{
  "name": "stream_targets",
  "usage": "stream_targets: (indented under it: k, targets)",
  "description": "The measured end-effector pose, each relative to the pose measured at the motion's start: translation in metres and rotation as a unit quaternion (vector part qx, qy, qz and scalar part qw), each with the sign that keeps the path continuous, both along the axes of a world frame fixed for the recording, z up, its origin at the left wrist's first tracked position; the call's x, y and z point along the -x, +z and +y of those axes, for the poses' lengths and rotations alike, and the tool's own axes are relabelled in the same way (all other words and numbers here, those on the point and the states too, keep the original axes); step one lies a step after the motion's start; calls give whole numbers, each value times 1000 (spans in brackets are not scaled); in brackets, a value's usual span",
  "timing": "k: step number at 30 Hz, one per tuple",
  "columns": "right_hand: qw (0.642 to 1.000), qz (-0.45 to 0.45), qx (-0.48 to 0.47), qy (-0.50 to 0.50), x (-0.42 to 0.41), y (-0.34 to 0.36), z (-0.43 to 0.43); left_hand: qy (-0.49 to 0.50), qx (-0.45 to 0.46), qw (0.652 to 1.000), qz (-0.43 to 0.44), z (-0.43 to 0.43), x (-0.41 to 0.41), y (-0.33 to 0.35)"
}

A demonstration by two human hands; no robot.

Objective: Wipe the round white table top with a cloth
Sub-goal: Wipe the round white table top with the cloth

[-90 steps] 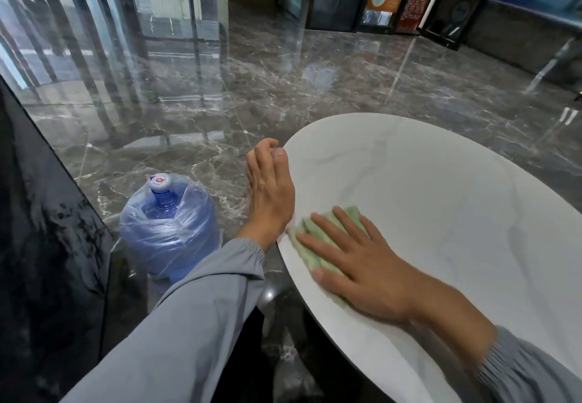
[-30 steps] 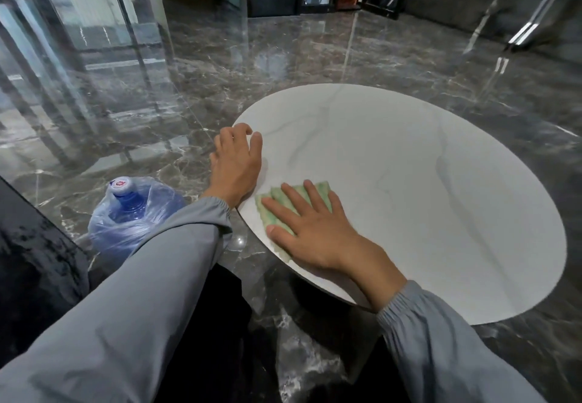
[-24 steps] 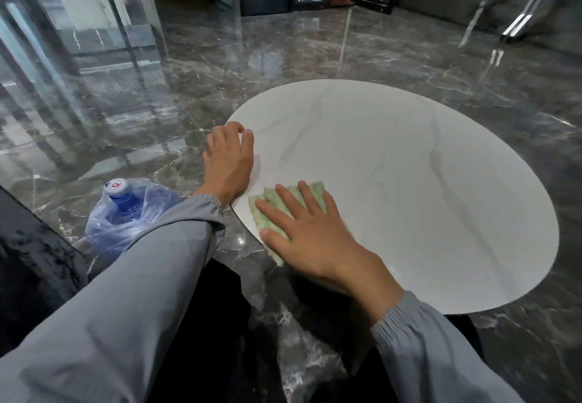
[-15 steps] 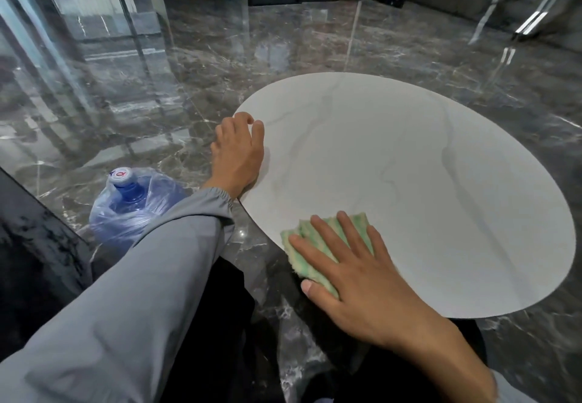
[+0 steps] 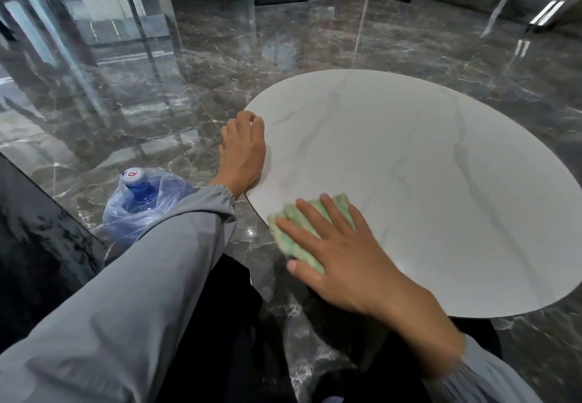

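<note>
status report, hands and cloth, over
Left hand gripping rim of white table top. Right hand flat, pressing green cloth at near edge. Water bottle on floor, left, off the table.

Muted indoor daylight from glass walls (image 5: 94, 15) at upper left, streaky reflections on glossy floor (image 5: 315, 47), soft shadow beneath table (image 5: 409, 166), fisheye bending at edges, right hand (image 5: 343, 264) blurred at wrist
</note>
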State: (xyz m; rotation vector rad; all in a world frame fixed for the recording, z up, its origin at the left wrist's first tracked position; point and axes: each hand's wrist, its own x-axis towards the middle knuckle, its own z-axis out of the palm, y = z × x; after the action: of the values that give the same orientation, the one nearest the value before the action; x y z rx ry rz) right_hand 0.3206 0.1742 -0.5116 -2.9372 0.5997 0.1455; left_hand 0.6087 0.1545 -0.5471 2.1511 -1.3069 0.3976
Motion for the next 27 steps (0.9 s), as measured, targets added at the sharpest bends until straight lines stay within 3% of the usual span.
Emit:
stream_targets:
  k: [3,6,9,15,20,27]
  targets:
    - [999,14,-10,-35,55,3,4,-15,3,1000,1,-1,-1,0]
    - [997,36,-19,-60,72,6,4,47,-13,995,93,-10,-6,-1]
    - [995,33,-27,-86,48,6,-6,62,-25,986,154,-12,-5,3]
    - [991,10,-57,-121,2,3,-33,69,-50,986,144,-4,11,15]
    - [991,-8,-54,-123,54,1,-6,-78,31,987,136,30,33,19]
    - [971,8,-55,-233,134,2,-48,-178,-8,980,87,46,110,27]
